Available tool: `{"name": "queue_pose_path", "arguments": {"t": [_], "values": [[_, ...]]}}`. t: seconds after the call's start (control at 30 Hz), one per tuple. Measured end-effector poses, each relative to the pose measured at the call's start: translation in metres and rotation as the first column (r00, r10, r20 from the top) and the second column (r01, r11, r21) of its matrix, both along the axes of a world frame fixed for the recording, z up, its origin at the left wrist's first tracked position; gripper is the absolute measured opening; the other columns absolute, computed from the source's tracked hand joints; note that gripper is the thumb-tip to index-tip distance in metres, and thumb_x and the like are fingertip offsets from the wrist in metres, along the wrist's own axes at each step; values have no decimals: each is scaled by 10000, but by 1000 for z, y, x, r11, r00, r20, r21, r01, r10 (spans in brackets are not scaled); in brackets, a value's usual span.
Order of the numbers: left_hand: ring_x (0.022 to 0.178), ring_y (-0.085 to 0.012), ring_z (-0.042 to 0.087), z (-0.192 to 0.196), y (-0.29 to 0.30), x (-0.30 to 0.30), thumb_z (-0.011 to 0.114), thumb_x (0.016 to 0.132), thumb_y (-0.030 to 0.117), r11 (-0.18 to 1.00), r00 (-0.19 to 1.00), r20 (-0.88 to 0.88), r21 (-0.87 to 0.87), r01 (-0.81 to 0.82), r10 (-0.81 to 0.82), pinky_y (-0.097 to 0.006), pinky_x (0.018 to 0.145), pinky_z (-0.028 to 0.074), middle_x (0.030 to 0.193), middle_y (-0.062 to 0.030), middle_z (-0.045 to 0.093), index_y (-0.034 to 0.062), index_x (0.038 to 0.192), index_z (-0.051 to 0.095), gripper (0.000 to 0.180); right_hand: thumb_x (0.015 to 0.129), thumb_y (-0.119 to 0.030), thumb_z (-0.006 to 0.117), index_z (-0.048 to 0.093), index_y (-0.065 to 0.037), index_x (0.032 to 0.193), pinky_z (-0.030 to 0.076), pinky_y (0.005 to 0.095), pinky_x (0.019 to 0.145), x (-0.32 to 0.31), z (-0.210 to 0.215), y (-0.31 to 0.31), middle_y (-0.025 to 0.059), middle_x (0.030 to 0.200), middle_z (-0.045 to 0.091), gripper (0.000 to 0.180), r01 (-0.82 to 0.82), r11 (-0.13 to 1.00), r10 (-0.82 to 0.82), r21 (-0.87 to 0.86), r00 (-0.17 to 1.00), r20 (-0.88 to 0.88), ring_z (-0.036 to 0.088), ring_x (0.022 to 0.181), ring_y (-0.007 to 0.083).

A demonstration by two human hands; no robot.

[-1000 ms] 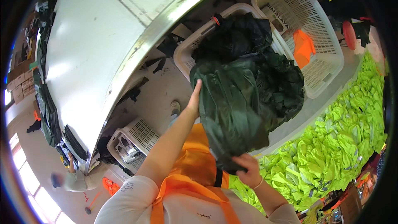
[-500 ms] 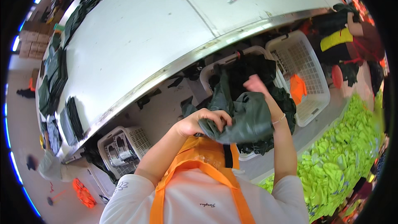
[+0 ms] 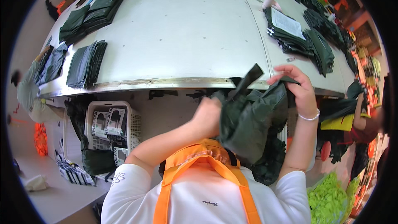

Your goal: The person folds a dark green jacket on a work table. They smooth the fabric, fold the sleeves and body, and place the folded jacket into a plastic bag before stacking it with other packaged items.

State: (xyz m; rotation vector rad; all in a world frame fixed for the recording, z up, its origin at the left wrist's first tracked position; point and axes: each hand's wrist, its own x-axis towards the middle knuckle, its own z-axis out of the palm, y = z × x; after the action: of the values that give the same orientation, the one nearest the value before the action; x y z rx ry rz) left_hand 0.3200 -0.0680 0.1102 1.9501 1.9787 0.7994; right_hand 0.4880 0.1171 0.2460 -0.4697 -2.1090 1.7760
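A dark green fabric bag (image 3: 253, 120) hangs bunched in front of my chest, at the near edge of the white table (image 3: 186, 45). My left hand (image 3: 207, 116) grips its left side. My right hand (image 3: 296, 85) pinches its upper right corner, and a dark strap (image 3: 248, 81) sticks up between my two hands. I wear a white shirt with an orange apron (image 3: 207, 170).
Stacks of folded dark green bags (image 3: 85, 62) lie along the table's left, with more stacks (image 3: 306, 37) and a white sheet at the right. A white basket (image 3: 110, 130) stands under the table. Bright green fabric (image 3: 331, 195) lies at lower right. Another person (image 3: 356, 122) stands at the right.
My view swung up from the baskets to the table. Both hands lifted the dark green bag from the basket toward the table edge, and my right hand moved to its top corner.
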Motion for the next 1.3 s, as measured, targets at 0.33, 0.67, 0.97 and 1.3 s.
{"name": "queue_pose_path", "arguments": {"t": [0.33,0.67,0.97,1.3], "values": [[656,-237,547,6,-81,-87,685,502,-35,567,860,235,668,-481,453,-309,570,461,949,-126,598,0,646,502,236,802,-804,29,489,-71,1339,194,397,1092,4,-86,-40,37,1396,458,1018,-268,809,579,-522,515,632,372,1289,210],[582,-238,555,9,-101,-72,760,558,80,888,973,144,403,-222,179,-298,500,447,846,-82,570,56,656,505,274,855,-131,640,562,-49,1211,460,295,898,-34,-174,-124,51,1189,584,373,-23,709,292,-705,919,264,562,1044,151],[1226,-253,448,-56,-45,-74,667,816,410,896,783,576,-441,58,233,-365,1053,315,1321,-207,465,37,1475,129,929,946,-300,554,593,41,1137,473,295,868,-32,-56,-79,57,1155,604,393,820,568,-818,-66,555,-153,578,982,135],[1053,-196,488,49,-83,-87,629,805,247,999,710,703,32,26,-40,-335,918,383,1163,-78,536,-12,1227,469,520,751,-21,526,234,-271,1459,518,401,567,-38,-108,-149,146,951,539,806,-406,675,231,616,909,346,602,677,328]]}}
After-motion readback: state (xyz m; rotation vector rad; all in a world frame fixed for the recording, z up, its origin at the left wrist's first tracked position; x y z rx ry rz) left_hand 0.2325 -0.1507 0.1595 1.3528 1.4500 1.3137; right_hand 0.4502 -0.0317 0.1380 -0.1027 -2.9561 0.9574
